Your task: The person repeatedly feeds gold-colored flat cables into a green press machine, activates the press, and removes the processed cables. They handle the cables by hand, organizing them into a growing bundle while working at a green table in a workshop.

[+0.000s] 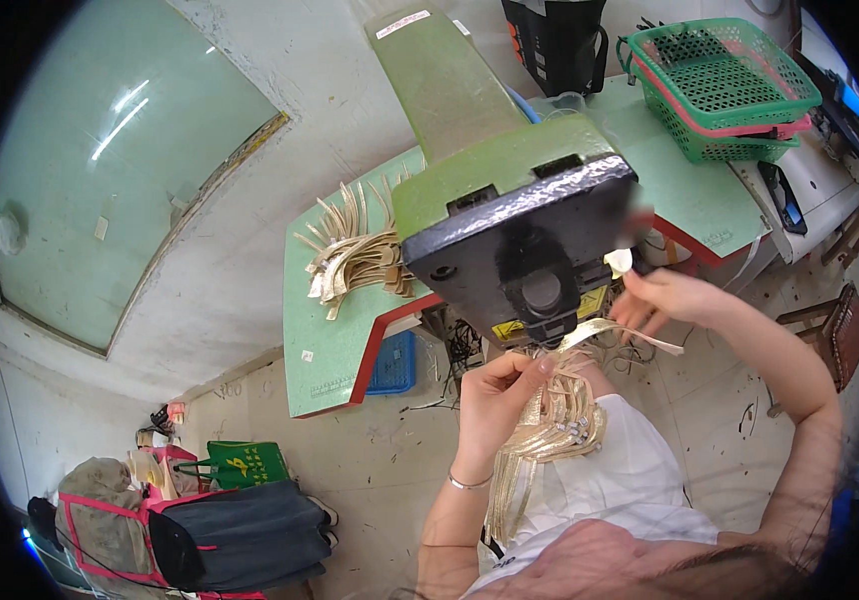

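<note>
My left hand (505, 405) pinches a gold strap (595, 332) under the head of a green and black press machine (520, 230). The strap's free end points right, below my right hand (672, 298). That hand is raised beside the machine with its fingers bent and apart. One fingertip meets a small pale yellow piece (618, 263) at the machine's side; whether it is part of the machine I cannot tell. A bundle of gold straps with small metal fittings (550, 430) hangs over my lap, under my left hand. The machine's head hides the working spot.
More gold straps (360, 250) lie piled on the green table (325, 350), left of the machine. Stacked green and pink baskets (710, 90) stand at the back right. A blue crate (393, 362) sits below the table, and a wooden chair (840, 335) is at the right.
</note>
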Action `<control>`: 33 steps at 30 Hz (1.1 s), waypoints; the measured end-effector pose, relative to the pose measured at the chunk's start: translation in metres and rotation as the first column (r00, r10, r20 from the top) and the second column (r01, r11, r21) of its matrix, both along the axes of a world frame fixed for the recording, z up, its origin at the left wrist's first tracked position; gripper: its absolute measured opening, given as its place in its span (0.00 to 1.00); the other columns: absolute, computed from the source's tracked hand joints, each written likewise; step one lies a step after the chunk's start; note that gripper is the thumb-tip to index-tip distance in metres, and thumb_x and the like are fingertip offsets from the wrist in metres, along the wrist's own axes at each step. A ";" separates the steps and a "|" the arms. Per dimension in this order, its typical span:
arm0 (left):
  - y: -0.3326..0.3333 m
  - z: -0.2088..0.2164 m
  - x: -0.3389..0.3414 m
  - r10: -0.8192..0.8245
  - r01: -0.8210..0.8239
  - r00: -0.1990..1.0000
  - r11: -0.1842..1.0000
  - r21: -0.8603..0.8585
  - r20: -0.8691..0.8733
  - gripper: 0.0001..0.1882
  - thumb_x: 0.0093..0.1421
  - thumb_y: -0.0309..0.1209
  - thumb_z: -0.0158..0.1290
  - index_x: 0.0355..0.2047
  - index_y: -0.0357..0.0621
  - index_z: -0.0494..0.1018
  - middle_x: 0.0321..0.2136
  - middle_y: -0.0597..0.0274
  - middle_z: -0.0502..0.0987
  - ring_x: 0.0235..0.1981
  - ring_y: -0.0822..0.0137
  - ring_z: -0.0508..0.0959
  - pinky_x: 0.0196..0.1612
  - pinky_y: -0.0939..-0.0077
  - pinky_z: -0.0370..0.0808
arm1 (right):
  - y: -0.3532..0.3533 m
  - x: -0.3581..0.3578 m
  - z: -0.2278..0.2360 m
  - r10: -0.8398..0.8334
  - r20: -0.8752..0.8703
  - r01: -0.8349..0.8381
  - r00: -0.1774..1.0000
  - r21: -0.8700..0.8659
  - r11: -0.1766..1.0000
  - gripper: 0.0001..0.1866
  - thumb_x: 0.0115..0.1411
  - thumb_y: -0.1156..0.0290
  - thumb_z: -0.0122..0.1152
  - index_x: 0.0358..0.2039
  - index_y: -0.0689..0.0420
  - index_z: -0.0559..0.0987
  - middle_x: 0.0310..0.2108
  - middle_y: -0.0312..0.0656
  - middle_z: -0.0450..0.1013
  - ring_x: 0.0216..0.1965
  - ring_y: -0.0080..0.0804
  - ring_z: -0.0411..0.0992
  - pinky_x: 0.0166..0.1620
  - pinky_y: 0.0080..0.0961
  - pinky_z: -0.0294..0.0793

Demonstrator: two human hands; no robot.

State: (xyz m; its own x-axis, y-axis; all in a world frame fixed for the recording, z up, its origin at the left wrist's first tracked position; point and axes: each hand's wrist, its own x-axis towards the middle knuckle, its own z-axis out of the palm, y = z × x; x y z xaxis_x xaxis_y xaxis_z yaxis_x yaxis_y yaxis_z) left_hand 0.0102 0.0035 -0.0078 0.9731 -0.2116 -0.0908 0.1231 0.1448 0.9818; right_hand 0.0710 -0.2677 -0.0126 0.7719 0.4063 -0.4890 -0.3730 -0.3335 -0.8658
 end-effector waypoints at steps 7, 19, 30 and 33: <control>-0.002 0.009 -0.002 0.062 -0.062 0.998 0.998 0.022 -0.023 0.06 0.57 0.26 0.56 0.27 0.34 0.77 0.21 0.73 0.74 0.23 0.85 0.67 0.25 0.90 0.61 | 0.015 -0.031 -0.038 -0.073 -0.247 0.247 0.966 0.800 0.546 0.25 0.67 0.55 0.37 0.52 0.63 0.66 0.28 0.46 0.73 0.24 0.28 0.73 0.22 0.19 0.72; -0.003 -0.012 -0.015 0.217 -0.220 0.973 0.975 0.035 0.073 0.08 0.57 0.27 0.56 0.24 0.35 0.76 0.20 0.73 0.72 0.21 0.86 0.63 0.23 0.90 0.57 | 0.019 -0.024 0.017 -0.234 0.037 0.175 0.972 0.556 0.813 0.19 0.59 0.69 0.55 0.47 0.67 0.73 0.16 0.29 0.62 0.16 0.14 0.57 0.19 0.16 0.57; -0.010 -0.002 -0.008 0.173 -0.171 0.984 0.985 -0.031 0.051 0.06 0.57 0.26 0.56 0.27 0.35 0.77 0.22 0.69 0.76 0.23 0.84 0.68 0.26 0.90 0.62 | 0.010 -0.041 0.022 -0.278 0.155 0.187 0.948 0.436 0.880 0.11 0.62 0.70 0.50 0.27 0.65 0.72 0.15 0.32 0.64 0.14 0.17 0.61 0.17 0.17 0.64; 0.001 -0.007 -0.014 0.206 -0.204 0.978 0.978 -0.040 0.036 0.06 0.57 0.26 0.55 0.26 0.35 0.76 0.23 0.68 0.77 0.23 0.83 0.69 0.27 0.90 0.63 | 0.015 -0.039 0.021 -0.214 0.199 0.112 0.956 0.428 0.897 0.11 0.62 0.71 0.49 0.26 0.64 0.72 0.16 0.33 0.65 0.15 0.17 0.62 0.19 0.17 0.64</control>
State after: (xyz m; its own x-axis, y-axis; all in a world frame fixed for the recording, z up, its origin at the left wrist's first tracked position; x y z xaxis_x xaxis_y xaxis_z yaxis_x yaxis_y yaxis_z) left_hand -0.0033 0.0047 -0.0151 0.9988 -0.0099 -0.0475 0.0486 0.1984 0.9789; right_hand 0.0320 -0.2525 0.0083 0.9157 0.3882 -0.1039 -0.1602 0.1156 -0.9803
